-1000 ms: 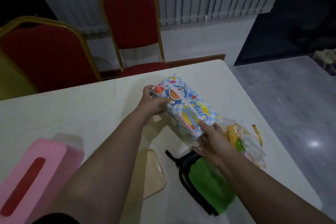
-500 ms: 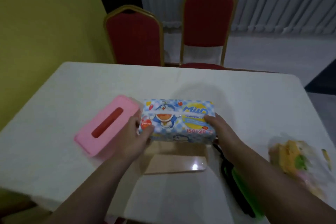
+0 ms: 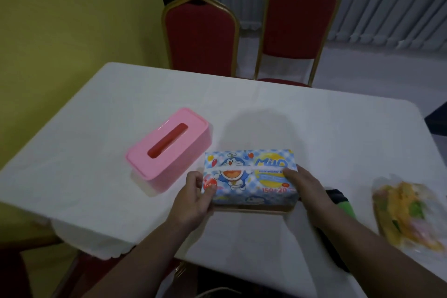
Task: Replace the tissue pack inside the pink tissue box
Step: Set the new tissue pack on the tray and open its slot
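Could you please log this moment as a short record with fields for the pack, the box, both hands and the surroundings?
pack: blue-checked cartoon-printed tissue pack, held over the table
box: pink plastic tissue box, slot up, left of the pack, apart from it
left hand: grip on the pack's left end
right hand: grip on its right end
table: white-clothed table

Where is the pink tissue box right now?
In the head view, the pink tissue box sits on the white table, left of centre, just beyond and left of the tissue pack.
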